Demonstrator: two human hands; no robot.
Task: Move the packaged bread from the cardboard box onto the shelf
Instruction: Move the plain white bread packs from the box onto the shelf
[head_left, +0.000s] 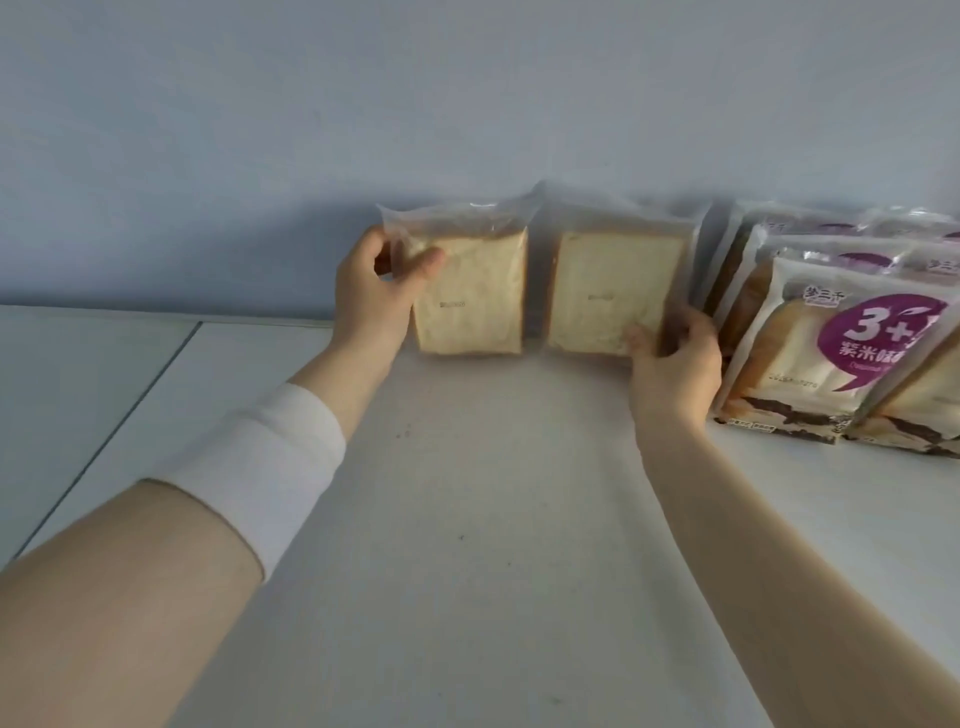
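Two clear-wrapped packs of sliced bread stand upright against the back wall on the white shelf (467, 519). My left hand (376, 288) grips the upper left corner of the left bread pack (475, 296). My right hand (675, 369) holds the lower right corner of the right bread pack (613, 291). The two packs stand side by side with a narrow gap between them. The cardboard box is not in view.
Several purple-and-white printed bread packs (831, 338) lean in rows at the right, just beside my right hand. A seam (130, 410) runs through the shelf surface at the left. The pale blue wall (467, 104) closes off the back.
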